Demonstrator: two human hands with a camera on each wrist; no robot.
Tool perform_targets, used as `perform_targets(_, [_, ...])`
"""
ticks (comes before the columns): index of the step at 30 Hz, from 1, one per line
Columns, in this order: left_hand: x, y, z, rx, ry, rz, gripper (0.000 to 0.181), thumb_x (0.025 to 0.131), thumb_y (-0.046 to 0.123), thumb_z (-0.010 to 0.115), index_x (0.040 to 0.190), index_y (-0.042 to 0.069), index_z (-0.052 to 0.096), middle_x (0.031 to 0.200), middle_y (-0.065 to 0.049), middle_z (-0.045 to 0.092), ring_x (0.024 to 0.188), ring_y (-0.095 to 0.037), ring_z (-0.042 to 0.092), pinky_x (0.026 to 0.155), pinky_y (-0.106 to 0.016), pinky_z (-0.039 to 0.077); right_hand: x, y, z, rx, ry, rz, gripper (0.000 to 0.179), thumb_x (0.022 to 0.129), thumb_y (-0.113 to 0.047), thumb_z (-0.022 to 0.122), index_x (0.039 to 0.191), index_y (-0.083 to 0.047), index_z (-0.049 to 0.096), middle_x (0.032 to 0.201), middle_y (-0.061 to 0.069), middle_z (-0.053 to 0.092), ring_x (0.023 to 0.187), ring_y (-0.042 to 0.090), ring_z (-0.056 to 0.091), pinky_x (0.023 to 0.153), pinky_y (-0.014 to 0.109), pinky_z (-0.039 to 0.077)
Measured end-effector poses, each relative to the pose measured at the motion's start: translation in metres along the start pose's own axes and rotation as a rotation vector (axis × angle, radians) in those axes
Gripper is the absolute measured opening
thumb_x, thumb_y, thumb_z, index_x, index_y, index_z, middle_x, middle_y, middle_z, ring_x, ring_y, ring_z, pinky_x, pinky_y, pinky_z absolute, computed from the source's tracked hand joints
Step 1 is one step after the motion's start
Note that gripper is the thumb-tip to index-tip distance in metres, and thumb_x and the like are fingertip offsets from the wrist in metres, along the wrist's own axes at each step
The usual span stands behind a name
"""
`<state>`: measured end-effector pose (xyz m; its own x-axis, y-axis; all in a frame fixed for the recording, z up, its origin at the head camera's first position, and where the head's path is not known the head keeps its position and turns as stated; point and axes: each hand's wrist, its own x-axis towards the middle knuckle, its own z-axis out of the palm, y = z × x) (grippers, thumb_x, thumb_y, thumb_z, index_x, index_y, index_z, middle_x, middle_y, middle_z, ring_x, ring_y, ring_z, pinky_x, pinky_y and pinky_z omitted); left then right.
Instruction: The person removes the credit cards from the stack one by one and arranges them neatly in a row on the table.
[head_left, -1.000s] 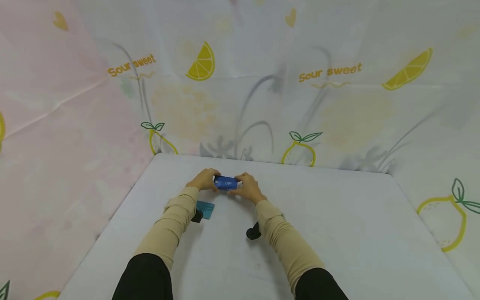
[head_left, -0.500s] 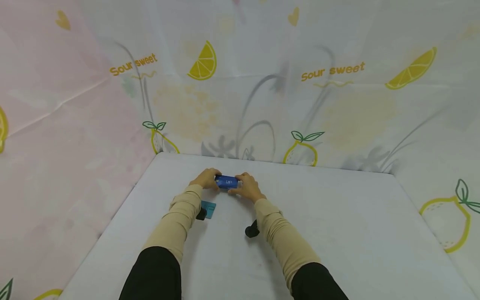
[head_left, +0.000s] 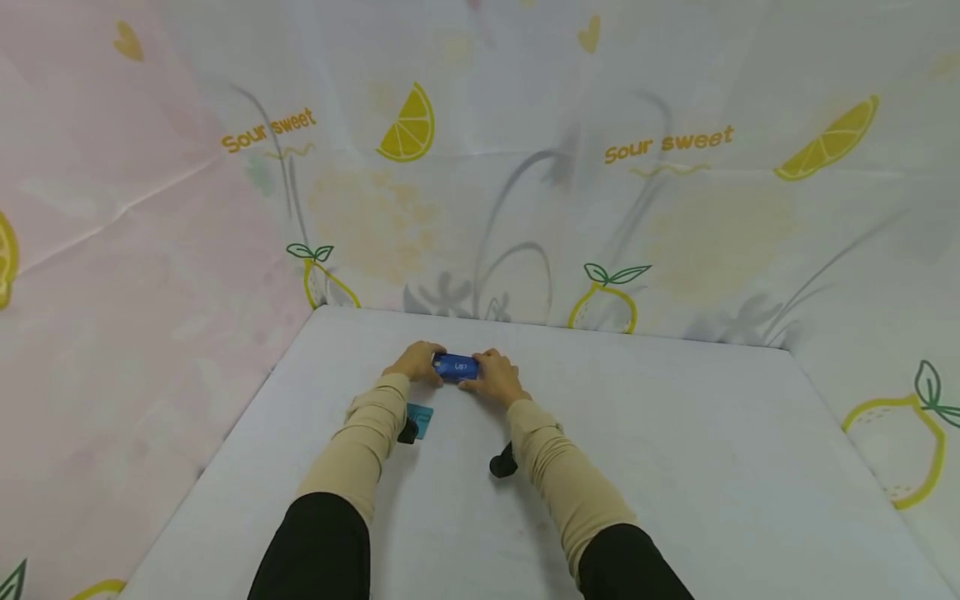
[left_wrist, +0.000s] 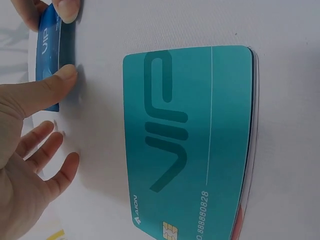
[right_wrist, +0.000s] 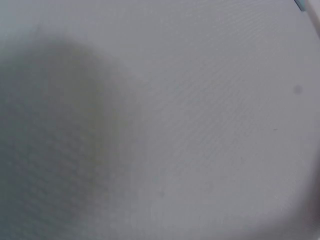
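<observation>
A blue card [head_left: 456,367] printed "VIP" is held between both hands near the far side of the white table. My left hand [head_left: 415,362] grips its left end. At its right end, my right hand [head_left: 497,377] holds it between thumb and fingers. Up close in the left wrist view, the blue card [left_wrist: 48,50] stands on its long edge, the left thumb against its face and the other left fingers [left_wrist: 65,175] curled below. A teal VIP card [left_wrist: 185,130] with a gold chip lies flat nearer me, with more layers showing under its edge. The right wrist view shows neither hand clearly.
Black wrist cameras [head_left: 504,462] hang under both forearms; the left one overlaps the teal card in the head view. The white tabletop [head_left: 675,433] meets a lemon-printed backdrop [head_left: 480,167] at the back and sides.
My left forearm has swung slightly right, its wrist camera covering more of the teal card. The head view has shifted a little. Both hands keep their hold on the blue card.
</observation>
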<state>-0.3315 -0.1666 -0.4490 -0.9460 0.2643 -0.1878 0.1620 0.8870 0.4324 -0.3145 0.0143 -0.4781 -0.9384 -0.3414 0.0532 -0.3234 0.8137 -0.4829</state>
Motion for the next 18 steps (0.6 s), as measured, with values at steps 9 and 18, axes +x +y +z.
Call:
perform_targets(9, [0.0013, -0.0070, 0.0045, -0.013, 0.016, -0.058, 0.065, 0.072, 0.013, 0.080, 0.132, 0.007, 0.054, 0.131, -0.029, 0.041, 0.120, -0.045, 0.040, 0.100, -0.055, 0.036, 0.0041, 0.0035, 0.0047, -0.025, 0.006, 0.002, 0.064, 0.080, -0.039, 0.073, 0.131, -0.005, 0.055, 0.123, 0.015, 0.054, 0.109, 0.035, 0.053, 0.085, 0.050, 0.043])
perform_targets(18, [0.0012, -0.0077, 0.0064, -0.057, 0.007, -0.102, 0.063, 0.074, 0.015, 0.079, 0.132, 0.010, 0.055, 0.132, -0.030, 0.038, 0.118, -0.045, 0.040, 0.099, -0.055, 0.037, 0.0031, 0.0082, 0.0091, 0.018, -0.013, 0.028, 0.064, 0.082, -0.040, 0.072, 0.134, -0.008, 0.053, 0.127, 0.016, 0.049, 0.110, 0.036, 0.050, 0.086, 0.051, 0.041])
